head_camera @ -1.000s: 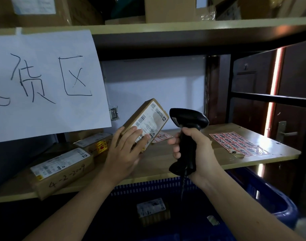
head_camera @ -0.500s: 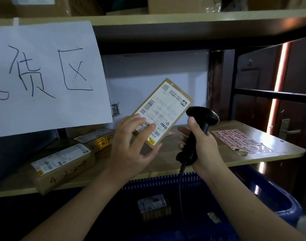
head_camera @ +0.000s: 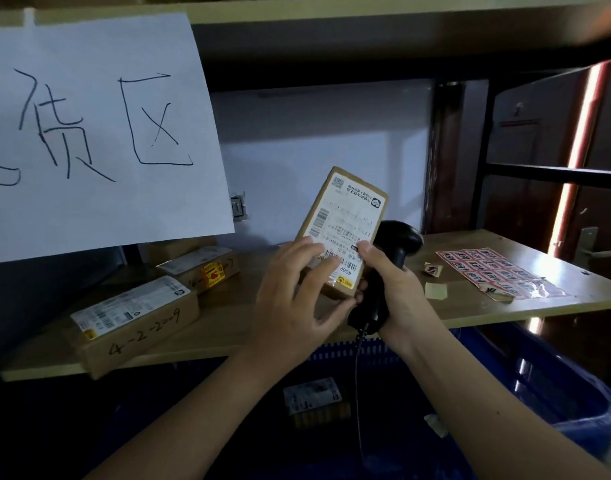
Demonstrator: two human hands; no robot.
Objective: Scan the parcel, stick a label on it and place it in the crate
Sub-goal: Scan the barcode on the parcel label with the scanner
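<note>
Both hands now meet on the cardboard parcel [head_camera: 344,230]: your left hand [head_camera: 293,299] grips it, your right hand [head_camera: 394,289], clutching the barcode scanner [head_camera: 397,247], has swung its head behind, so labelling probably follows.

We see a handwritten paper sign [head_camera: 89,133] hanging from the upper shelf [head_camera: 332,12], and a door handle [head_camera: 595,249] at far right.
</note>
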